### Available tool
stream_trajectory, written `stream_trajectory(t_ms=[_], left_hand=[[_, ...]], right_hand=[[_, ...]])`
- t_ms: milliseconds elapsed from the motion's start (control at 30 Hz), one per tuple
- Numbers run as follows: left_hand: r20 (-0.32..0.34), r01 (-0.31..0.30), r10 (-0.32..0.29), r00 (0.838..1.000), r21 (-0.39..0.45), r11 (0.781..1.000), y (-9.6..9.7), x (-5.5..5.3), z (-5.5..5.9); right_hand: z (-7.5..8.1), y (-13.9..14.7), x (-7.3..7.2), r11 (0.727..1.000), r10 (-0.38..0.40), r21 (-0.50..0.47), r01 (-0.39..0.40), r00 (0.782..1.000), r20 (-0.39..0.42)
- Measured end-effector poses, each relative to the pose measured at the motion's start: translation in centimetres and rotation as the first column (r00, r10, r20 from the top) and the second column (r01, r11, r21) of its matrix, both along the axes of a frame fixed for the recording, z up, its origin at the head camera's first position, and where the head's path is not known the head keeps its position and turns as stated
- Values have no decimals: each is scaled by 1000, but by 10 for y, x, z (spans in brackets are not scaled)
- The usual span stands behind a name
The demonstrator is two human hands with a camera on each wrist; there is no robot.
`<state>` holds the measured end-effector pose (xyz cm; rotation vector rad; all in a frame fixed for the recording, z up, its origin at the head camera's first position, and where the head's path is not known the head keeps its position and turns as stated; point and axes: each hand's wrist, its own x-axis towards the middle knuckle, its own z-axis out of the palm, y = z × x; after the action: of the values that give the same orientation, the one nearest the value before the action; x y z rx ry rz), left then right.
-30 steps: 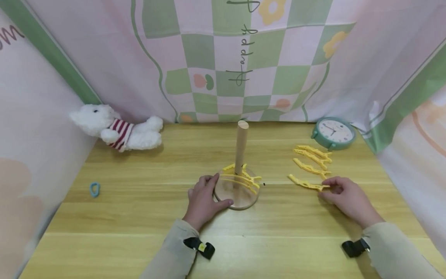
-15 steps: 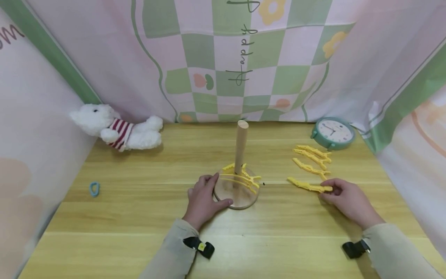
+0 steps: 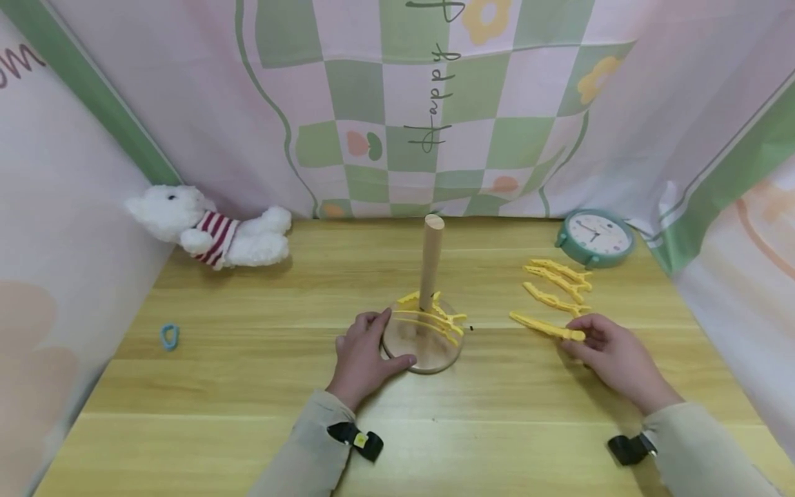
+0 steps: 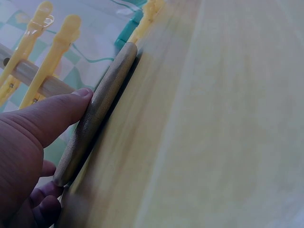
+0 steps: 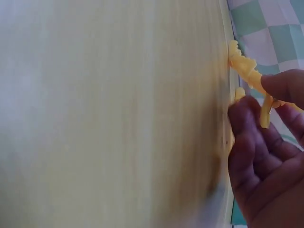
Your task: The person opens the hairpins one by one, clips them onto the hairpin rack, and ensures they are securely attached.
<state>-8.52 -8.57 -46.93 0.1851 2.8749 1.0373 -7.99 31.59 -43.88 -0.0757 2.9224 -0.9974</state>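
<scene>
My left hand [image 3: 365, 360] holds the round base [image 3: 428, 360] of a wooden stand. In the left wrist view its thumb presses the top of the rim and its other fingers lie around the edge. Several yellow alligator hair clips [image 3: 444, 323] sit at the stand's upright post [image 3: 431, 259], low down, with two crossing it in the left wrist view. Over on the right, my right hand [image 3: 621, 359] pinches the tail end of another yellow hair clip [image 3: 540, 326] between thumb and index finger. That clip's narrow end points left, toward the stand.
Several more yellow hair clips [image 3: 555, 298] lie in a loose column beyond my right hand. Behind them is a green clock [image 3: 596, 237]. A white plush toy [image 3: 248, 238] lies at the back left, and a small blue ring-shaped piece [image 3: 169, 337] is on the table's left side.
The nearest clip on the right has rolled in my right fingers, its forked tail now seen edge-on, and has shifted slightly left. My left hand and the stand stay put.
</scene>
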Motion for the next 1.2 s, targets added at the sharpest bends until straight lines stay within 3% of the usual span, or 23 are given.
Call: stream_trajectory(t_ms=[133,467,767,1033,1200], left_hand=[[2,-2,2,1000,1,1000,0,0,0],[1,3,-3,1000,16,1000,0,1,1],[-2,3,-3,1000,22,1000,0,1,2],[-1,4,-4,1000,25,1000,0,0,1],[-10,4,-4,1000,27,1000,-1,0,1]], right_hand=[[1,-7,2,999,16,-43,-16,1000,-5],[4,-18,3,991,3,-134,11,994,106],[3,-37,4,982,-1,-191,-6,999,-38],[8,-54,11,977,-59,-212,21,982,-179],[17,-63,13,970,-86,-242,34,974,-208]])
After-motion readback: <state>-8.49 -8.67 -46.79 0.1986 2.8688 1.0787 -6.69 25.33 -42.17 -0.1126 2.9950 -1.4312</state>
